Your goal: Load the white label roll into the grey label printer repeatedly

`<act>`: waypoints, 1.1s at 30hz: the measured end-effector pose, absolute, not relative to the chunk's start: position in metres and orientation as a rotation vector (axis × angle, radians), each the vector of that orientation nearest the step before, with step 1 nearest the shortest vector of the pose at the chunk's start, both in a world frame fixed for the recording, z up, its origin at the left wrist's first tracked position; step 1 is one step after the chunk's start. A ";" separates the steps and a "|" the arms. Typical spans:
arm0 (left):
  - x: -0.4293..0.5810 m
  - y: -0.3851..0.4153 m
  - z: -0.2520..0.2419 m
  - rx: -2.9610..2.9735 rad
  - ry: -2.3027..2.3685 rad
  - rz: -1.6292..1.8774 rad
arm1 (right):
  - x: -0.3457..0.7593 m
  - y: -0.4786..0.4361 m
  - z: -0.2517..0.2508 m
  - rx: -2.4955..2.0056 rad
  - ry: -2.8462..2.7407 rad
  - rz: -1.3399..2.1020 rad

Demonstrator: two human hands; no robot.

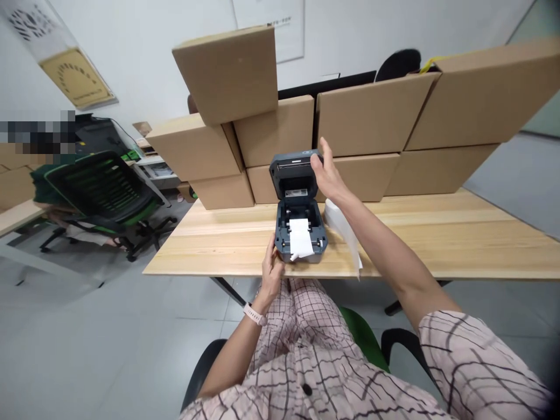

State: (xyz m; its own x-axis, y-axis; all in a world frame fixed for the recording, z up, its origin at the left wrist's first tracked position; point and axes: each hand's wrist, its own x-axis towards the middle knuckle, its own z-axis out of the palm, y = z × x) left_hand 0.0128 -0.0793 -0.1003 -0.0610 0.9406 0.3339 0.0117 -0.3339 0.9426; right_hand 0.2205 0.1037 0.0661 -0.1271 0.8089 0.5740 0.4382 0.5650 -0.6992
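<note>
Presently, the dark printer (298, 202) stands on the wooden surface (210, 245) near its front edge, lid raised, white paper (300, 235) laid across its front. The left hand (272, 269) touches the printer's left front corner; whether its grip pinches cannot be determined. The right hand (329, 175) meets the lid's right edge, fingers extended; its hold is likewise unclear. Loose white paper strip (342, 226) lies right of the printer, cardboard boxes (366, 119) behind.
</note>
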 end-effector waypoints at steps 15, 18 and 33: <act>-0.014 0.002 -0.033 1.243 1.459 1.254 | 0.225 0.185 0.080 -1.144 -1.752 0.477; -0.013 0.029 -0.026 1.284 1.488 1.096 | 0.232 0.151 0.087 -1.053 -1.800 0.192; -0.006 0.044 0.013 1.897 1.786 0.369 | 0.208 0.076 0.053 -0.808 -3.050 0.580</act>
